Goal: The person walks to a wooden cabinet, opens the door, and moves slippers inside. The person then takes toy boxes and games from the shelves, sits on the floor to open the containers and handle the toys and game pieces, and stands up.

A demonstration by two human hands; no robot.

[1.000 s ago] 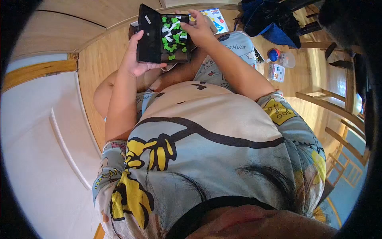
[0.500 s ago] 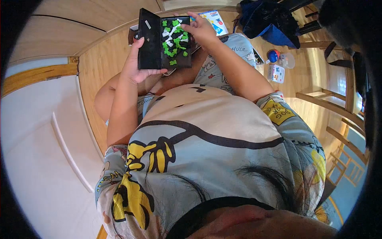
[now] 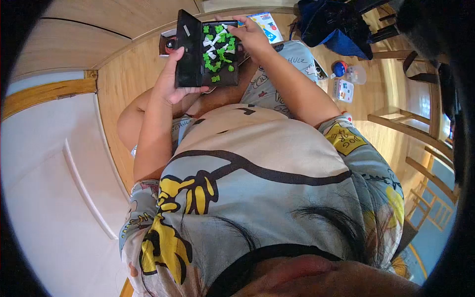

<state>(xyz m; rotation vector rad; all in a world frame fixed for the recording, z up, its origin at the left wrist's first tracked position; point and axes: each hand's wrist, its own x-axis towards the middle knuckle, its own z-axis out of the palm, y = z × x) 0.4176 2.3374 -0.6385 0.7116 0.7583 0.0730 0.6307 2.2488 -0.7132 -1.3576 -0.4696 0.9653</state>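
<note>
A black hinged box [image 3: 189, 67] is held up over my lap, lid raised on the left. Small bright green pieces [image 3: 215, 64] and white pieces [image 3: 212, 49] lie jumbled in its tray, several of each, some shaped like little figures or flowers. My left hand [image 3: 170, 81] grips the lid side from below, thumb on the lid's outer edge and fingers under the box. At the tray's upper right corner, my right hand [image 3: 250, 38] has its fingers bent over the pieces. Whatever its fingertips may pinch is too small to make out.
On the wooden floor beyond the box lie a printed card or booklet [image 3: 267, 27] and a small open carton [image 3: 167, 43]. To the right are a red-and-blue ball [image 3: 340, 69], a clear plastic container [image 3: 343, 91], a dark blue bag [image 3: 336, 29] and wooden chair legs [image 3: 410, 128].
The box has shifted slightly right, and its lid stands more upright. My right hand's fingertips have moved slightly over the tray's upper right corner.
</note>
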